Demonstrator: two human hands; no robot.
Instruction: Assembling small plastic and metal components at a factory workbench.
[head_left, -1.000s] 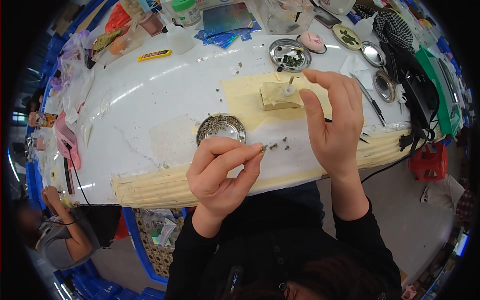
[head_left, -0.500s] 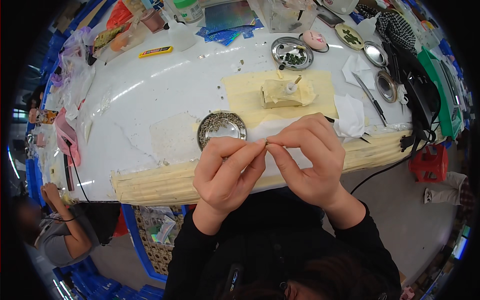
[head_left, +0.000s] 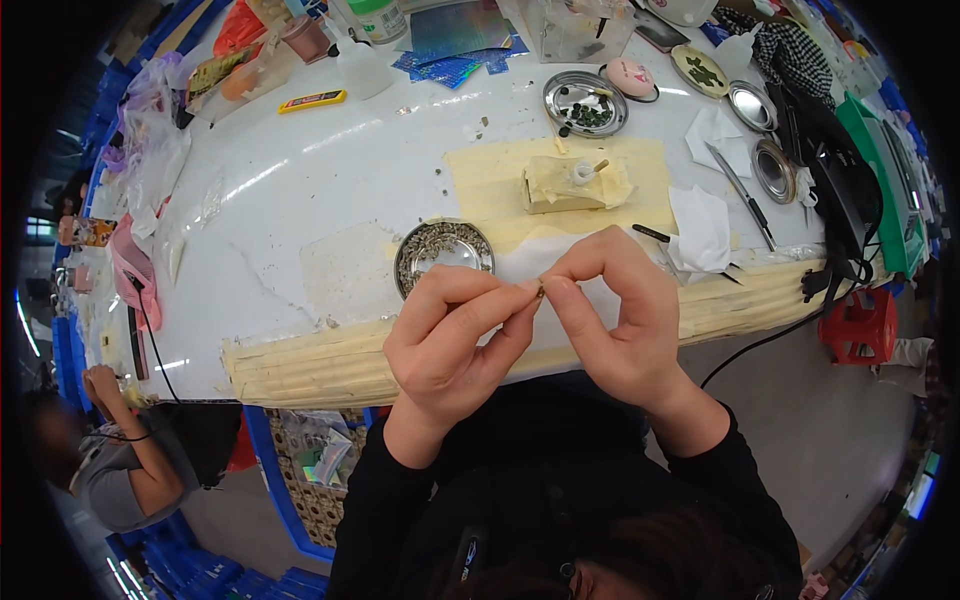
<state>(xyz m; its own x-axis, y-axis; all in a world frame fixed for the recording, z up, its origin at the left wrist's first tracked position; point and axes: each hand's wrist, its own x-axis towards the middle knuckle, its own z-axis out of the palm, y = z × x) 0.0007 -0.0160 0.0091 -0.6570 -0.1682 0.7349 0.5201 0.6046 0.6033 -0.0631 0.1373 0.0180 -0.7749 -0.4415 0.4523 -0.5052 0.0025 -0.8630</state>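
Note:
Above the table's front edge, my left hand [head_left: 440, 335] and my right hand [head_left: 630, 315] meet fingertip to fingertip. Thumbs and index fingers pinch a tiny dark-gold piece [head_left: 541, 290], too small to name. Just behind my left hand sits a round metal dish [head_left: 467, 258] with many small greyish bits along its left side. Beyond my right hand stands a small block wrapped in yellowish tape [head_left: 550, 200], with a little white cup [head_left: 584, 173] and a short stick on top. A black-handled slim tool [head_left: 650, 233] lies by a white tissue [head_left: 703, 228].
Farther back is a metal plate [head_left: 618, 120] of dark green pieces. To the right lie a long pen-shaped tool [head_left: 742, 197], round tins [head_left: 772, 170] and a black cable [head_left: 770, 345]. Plastic bags [head_left: 155, 130] crowd the left. Another person [head_left: 140, 470] sits at lower left.
My right hand has shifted slightly and its fingers are more curled, uncovering the black-handled tool behind it. The tiny piece shows more clearly between the fingertips. My left hand has hardly moved.

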